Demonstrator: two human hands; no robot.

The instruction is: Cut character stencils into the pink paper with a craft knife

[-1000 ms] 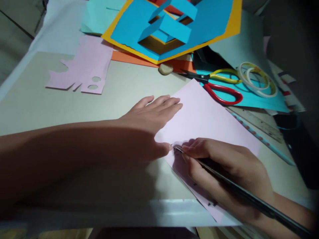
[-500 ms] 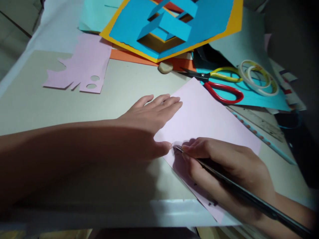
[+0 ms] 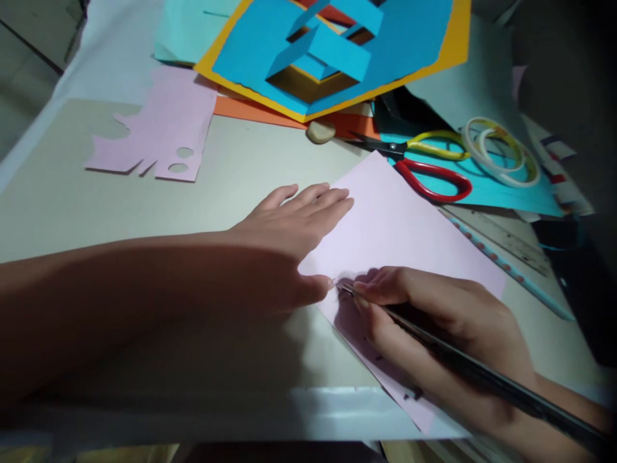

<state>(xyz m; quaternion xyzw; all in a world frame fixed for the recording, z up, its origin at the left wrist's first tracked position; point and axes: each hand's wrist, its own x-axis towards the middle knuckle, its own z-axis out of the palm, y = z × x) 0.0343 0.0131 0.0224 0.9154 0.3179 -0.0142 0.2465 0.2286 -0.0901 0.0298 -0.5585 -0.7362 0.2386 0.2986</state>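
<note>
A sheet of pale pink paper lies slanted on the table, its lower corner reaching the front edge. My left hand is spread flat with fingers apart, pressing the sheet's left side; its thumb rests near the lower left edge. In my right hand is a slim black pen-like tool with a silvery tip, gripped like a pen. That tip touches the paper just beside my left thumb. Small dark marks show near the lower corner. Shadow covers part of the sheet under my right hand.
Scissors with yellow and red handles touch the sheet's top corner, near tape rolls. A blue and yellow pop-up card stands behind a small stone. A cut pink scrap lies left; a ruler lies right.
The tip of the black tool has shifted very slightly to the right and down. My left hand and the sheet stay in place.
</note>
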